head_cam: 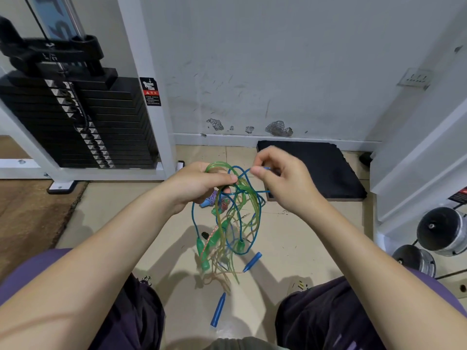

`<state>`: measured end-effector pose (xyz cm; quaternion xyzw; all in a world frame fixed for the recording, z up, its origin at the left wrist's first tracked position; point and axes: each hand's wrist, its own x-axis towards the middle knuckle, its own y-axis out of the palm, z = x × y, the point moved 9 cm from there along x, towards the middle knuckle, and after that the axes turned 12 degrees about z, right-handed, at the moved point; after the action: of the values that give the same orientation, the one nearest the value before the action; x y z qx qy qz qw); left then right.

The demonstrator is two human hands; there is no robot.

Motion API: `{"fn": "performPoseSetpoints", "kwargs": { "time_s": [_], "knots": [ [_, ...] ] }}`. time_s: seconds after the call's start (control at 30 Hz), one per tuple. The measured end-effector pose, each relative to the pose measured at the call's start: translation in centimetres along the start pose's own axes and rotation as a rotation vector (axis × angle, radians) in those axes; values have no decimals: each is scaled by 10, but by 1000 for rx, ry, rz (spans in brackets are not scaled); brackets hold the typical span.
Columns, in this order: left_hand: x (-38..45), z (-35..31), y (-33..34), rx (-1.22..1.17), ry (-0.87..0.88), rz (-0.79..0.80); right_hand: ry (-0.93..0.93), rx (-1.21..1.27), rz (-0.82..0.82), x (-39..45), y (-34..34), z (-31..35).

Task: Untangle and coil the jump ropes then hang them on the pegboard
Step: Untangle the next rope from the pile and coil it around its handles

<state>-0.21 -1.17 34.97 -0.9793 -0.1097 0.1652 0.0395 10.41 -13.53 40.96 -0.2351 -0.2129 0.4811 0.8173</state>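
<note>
A tangle of jump ropes (235,218) hangs in front of me above the tiled floor. It mixes a clear green rope (254,198), a blue rope (193,218) and a pale braided one. My left hand (199,183) grips the top of the bundle, fingers curled round the green loops. To its right, my right hand (280,178) pinches a strand of the blue rope and holds it out from the knot. Green handles (202,251) dangle low in the tangle. Two blue handles (218,309) hang near the floor between my knees.
A black weight stack (75,122) in a white frame stands at the left. A black foam mat (316,168) lies against the scuffed wall. Dumbbells (439,231) sit at the right by a white post. A brown mat (27,210) covers the floor at left.
</note>
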Motion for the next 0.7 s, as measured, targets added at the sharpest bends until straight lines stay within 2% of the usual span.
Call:
{"fn": "performPoseSetpoints", "kwargs": {
  "time_s": [0.1, 0.17, 0.27, 0.4, 0.53, 0.7],
  "knots": [
    [-2, 4, -7, 58, -36, -42, 32, 259, -173, -5, -20, -8],
    [-3, 7, -11, 99, -56, -70, 52, 341, -200, -6, -26, -13],
    [-3, 6, -13, 76, -30, -78, 109, 312, -59, -2, -19, -20],
    [-3, 3, 0, 76, 11, 4, 153, 259, 192, -2, 8, -22],
    [-3, 3, 4, 94, 13, 15, 101, 5, 179, 1, 15, -13],
    [-3, 6, -10, 70, -7, -91, 152, -69, 283, -2, 20, -18]
  ]
}}
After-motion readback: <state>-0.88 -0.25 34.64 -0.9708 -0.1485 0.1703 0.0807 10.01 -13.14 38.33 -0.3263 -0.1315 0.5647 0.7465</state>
